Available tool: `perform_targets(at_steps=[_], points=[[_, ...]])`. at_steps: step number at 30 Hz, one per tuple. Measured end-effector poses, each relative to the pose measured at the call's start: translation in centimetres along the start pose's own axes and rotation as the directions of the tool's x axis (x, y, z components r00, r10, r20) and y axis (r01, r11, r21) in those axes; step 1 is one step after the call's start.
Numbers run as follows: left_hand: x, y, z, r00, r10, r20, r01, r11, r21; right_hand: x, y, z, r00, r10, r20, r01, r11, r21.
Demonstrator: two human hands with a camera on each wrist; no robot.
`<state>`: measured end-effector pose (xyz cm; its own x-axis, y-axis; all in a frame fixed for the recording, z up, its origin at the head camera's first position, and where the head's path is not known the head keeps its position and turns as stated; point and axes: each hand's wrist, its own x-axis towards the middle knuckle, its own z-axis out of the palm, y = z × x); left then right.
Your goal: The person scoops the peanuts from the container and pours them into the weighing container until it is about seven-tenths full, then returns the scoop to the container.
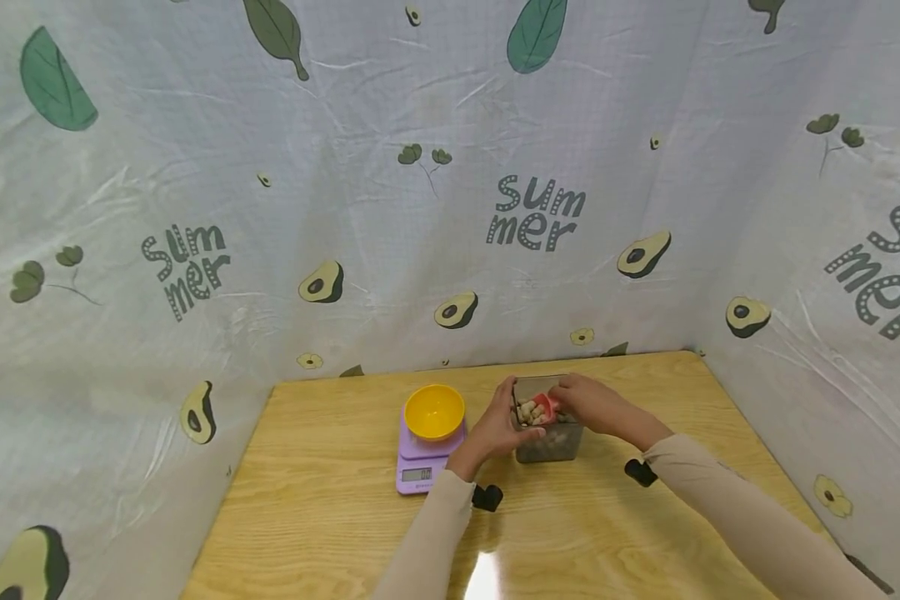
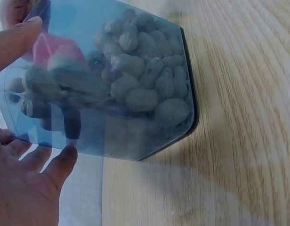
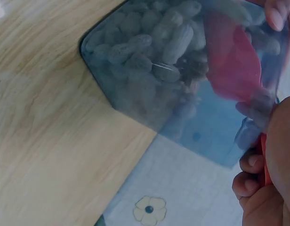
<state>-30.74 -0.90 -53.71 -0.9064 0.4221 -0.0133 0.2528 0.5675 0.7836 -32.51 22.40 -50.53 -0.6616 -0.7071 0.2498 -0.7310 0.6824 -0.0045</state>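
In the head view a clear plastic container (image 1: 547, 451) of unshelled peanuts (image 1: 529, 413) stands on the table. My left hand (image 1: 495, 427) grips its left side near the rim; in the left wrist view the thumb (image 2: 18, 41) lies on one wall and the fingers reach along another. The right hand (image 1: 594, 405) holds a red scoop (image 1: 546, 406) by its handle, over the container's right rim. Through the clear wall, the right wrist view shows the scoop's bowl (image 3: 232, 61) down among the peanuts. How full it is cannot be made out clearly.
Left of the container, a yellow bowl (image 1: 435, 413) sits on a purple kitchen scale (image 1: 412, 457) with a small display. The wooden table (image 1: 330, 500) meets printed cloth walls (image 1: 375, 250) behind and at both sides. Dark wrist camera mounts (image 1: 487, 498) hang below the wrists.
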Motion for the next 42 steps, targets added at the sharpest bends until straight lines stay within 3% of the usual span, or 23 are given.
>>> perform_targets(at_steps=[14,22,31,36,42], points=[[-0.6,0.3,0.6,1.0,-0.011,-0.009,0.011,1.0,-0.02,-2.2,0.4,-0.2,0.988,0.148,-0.046,-0.144,0.987,0.077],[-0.9,0.5,0.9,1.0,-0.001,-0.011,0.001,0.999,-0.033,-3.3,0.8,0.2,0.975,0.203,-0.089,-0.185,0.967,0.176],[-1.1,0.6,1.1,1.0,-0.007,-0.023,0.006,1.0,-0.021,-4.1,1.5,-0.4,0.967,0.193,-0.169,-0.157,0.966,0.206],[-1.1,0.8,0.7,0.999,0.007,-0.048,-0.007,1.0,0.005,-3.7,1.6,-1.3,0.963,0.189,-0.193,-0.152,0.97,0.191],[-1.5,1.3,-1.0,0.993,0.029,-0.112,-0.022,0.998,0.056,-2.7,0.9,-2.8,0.961,0.234,-0.148,-0.201,0.957,0.21]])
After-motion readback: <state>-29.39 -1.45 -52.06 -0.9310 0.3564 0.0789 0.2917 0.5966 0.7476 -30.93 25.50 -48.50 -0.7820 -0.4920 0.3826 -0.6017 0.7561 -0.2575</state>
